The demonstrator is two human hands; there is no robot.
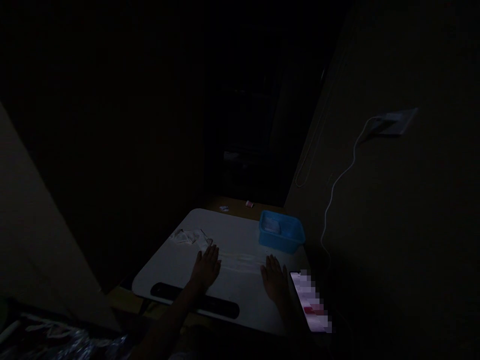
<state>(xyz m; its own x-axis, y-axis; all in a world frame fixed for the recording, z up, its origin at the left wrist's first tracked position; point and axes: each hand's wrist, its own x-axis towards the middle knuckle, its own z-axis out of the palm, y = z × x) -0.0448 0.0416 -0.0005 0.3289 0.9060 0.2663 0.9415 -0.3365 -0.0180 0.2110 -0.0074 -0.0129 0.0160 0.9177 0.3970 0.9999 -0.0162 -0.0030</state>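
In dim light, my left hand [206, 269] lies palm down with its fingers stretched out, at the left end of a thin whitish strip [242, 262]. The strip lies flat across the white table [228, 227]; its exact kind is too dark to make out. At the strip's right end rests my right hand [274, 280], also palm down, fingers extended and thumb a little apart. Crumpled whitish pieces [189, 236] lie just beyond my left hand. Neither hand is wrapped around anything.
A blue plastic basket [281, 245] with something pale in it stands at the back right. A lit phone [309, 302] lies right of my right hand. A dark slot [217, 306] runs along the table's near edge. A white cable [332, 192] hangs from a wall socket [395, 122].
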